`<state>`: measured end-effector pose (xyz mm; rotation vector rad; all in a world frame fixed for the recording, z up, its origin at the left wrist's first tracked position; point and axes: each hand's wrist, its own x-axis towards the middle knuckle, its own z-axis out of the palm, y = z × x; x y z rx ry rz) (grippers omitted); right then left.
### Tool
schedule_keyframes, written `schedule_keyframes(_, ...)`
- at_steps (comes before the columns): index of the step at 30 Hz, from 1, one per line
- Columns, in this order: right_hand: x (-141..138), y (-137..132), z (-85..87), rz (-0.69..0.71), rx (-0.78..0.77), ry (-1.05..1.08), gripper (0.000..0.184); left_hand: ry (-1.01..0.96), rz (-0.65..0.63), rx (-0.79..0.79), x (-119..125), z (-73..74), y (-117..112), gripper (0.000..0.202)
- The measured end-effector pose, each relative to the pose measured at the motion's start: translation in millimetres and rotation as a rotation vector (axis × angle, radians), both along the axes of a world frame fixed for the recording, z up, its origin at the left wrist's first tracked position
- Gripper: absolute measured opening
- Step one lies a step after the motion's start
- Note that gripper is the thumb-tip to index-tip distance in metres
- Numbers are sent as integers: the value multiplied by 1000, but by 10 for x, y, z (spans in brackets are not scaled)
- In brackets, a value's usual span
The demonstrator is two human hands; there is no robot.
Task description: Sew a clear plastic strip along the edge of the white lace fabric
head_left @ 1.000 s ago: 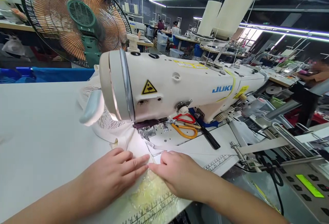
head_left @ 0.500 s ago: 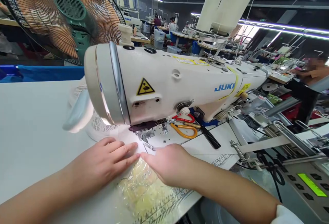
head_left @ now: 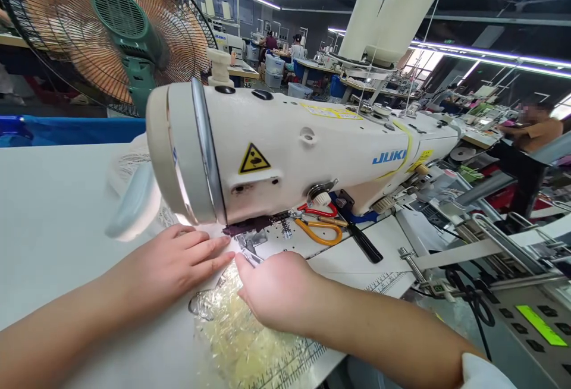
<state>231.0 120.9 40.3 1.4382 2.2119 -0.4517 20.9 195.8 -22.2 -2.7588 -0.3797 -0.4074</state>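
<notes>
A white JUKI sewing machine (head_left: pixel 294 151) stands on the white table (head_left: pixel 53 222). My left hand (head_left: pixel 178 264) lies flat, fingers stretched out, pressing white fabric (head_left: pixel 214 235) just left of the presser foot (head_left: pixel 247 240). My right hand (head_left: pixel 279 288) rests right beside it, fingers curled down on the fabric edge in front of the needle; what it pinches is hidden. White lace fabric (head_left: pixel 129 166) bunches behind the machine head. Worn yellowish tape (head_left: pixel 245 341) covers the table under my wrists.
Red and orange scissors (head_left: pixel 319 222) and a black tool (head_left: pixel 363 243) lie under the machine arm. A big fan (head_left: pixel 107 32) spins at the back left. A control panel (head_left: pixel 535 323) sits at the right. Thread cones (head_left: pixel 392 14) stand behind. Other people work at distant tables.
Both hands have slid forward toward the presser foot with the fabric. My view has moved closer and slightly left.
</notes>
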Motion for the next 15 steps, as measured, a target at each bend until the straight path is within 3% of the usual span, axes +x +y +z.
schedule_keyframes(6,-48,-26,-188,-17,125,81,47,66,64,76,-39,-8,88,51)
schedule_keyframes(11,-1,-100,-207,6,143,64,56,36,118,116,-24,7,102,59)
schedule_keyframes(15,39,-148,-250,-1,141,90,64,0,223,21,-46,-47,96,63)
